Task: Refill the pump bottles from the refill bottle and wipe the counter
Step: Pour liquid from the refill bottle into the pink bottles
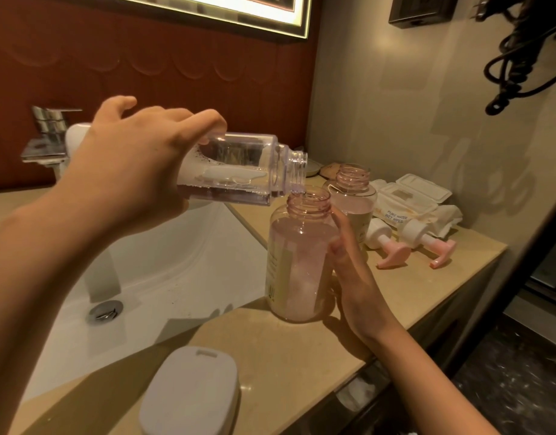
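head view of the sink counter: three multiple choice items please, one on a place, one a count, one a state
1. Where do the two pump heads lie?
A. in the sink
B. on the counter, in front of the wet wipes pack
C. screwed onto bottles

2. How many pump bottles stand uncapped?
A. one
B. two
C. four

3. What state is the refill bottle in?
A. capped and upright
B. tilted by the left hand, mouth over the near pump bottle
C. lying on the floor

Answers: 1 B, both lie on their sides by the pack. 2 B, two pink bottles show bare threaded necks. 3 B, its open mouth hangs just above the near neck.
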